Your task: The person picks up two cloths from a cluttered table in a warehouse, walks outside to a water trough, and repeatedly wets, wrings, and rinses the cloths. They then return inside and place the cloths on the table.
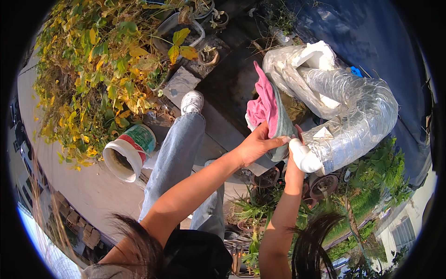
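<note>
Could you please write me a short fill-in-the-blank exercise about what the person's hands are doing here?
1. The left hand grips a grey cloth with a ____ lining.
2. The right hand is at a silvery foil duct beside a ____ end cap.
3. A white bucket lies tipped on its ____.

Missing words: pink; white; side

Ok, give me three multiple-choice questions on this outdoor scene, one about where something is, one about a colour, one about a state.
1. Where is the white bucket?
A. beside the person's jeans leg
B. on top of the silver duct
C. inside a plant pot

2. What colour is the cloth in the left hand?
A. blue
B. pink
C. black

3. How does the bucket lie?
A. upright
B. upside down
C. tipped on its side

Answers: 1 A, it lies on the paving by the yellow-leaved plants; 2 B, pink folds rise above the fingers; 3 C, its open mouth faces sideways.
</note>
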Demonstrator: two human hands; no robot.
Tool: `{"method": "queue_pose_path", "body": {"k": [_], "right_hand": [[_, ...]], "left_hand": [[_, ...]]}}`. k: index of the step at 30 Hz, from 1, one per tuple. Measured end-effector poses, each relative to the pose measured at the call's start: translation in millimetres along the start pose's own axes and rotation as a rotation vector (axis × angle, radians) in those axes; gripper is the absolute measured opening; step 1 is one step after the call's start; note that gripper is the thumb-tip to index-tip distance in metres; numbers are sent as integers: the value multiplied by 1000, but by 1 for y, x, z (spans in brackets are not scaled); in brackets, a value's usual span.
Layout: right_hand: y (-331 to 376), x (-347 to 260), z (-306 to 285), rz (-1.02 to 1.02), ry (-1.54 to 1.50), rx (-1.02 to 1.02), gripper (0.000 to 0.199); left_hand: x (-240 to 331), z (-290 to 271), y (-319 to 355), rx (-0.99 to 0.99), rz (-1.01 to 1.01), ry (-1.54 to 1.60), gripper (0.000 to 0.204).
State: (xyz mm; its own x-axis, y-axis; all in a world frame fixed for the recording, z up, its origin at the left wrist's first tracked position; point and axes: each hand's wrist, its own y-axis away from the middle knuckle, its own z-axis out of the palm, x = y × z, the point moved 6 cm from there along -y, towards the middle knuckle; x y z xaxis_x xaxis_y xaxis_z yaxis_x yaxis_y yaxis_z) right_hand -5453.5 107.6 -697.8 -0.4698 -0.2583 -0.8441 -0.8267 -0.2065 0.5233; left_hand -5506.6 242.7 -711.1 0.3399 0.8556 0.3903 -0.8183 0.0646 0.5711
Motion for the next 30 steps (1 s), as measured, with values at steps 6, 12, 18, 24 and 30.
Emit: {"method": "queue_pose_path", "body": {"k": [6, 12, 18, 24, 30], "right_hand": [[17, -11, -8, -251, 507, 146, 33], [13, -11, -20, -259, 517, 230, 35], [7, 18, -13, 209, -724, 133, 35], [-1, 40, -3, 519, -702, 0, 28], [-5, 43, -4, 288, -621, 89, 31]], "left_hand": [[-10, -3, -3, 82, 110, -214, 44], [3, -3, -2, 156, 160, -260, 29], [15, -5, 1, 183, 78, -130, 36], [8, -12, 5, 185, 11, -84, 42], [13, -29, 1, 220, -5, -41, 36]]}}
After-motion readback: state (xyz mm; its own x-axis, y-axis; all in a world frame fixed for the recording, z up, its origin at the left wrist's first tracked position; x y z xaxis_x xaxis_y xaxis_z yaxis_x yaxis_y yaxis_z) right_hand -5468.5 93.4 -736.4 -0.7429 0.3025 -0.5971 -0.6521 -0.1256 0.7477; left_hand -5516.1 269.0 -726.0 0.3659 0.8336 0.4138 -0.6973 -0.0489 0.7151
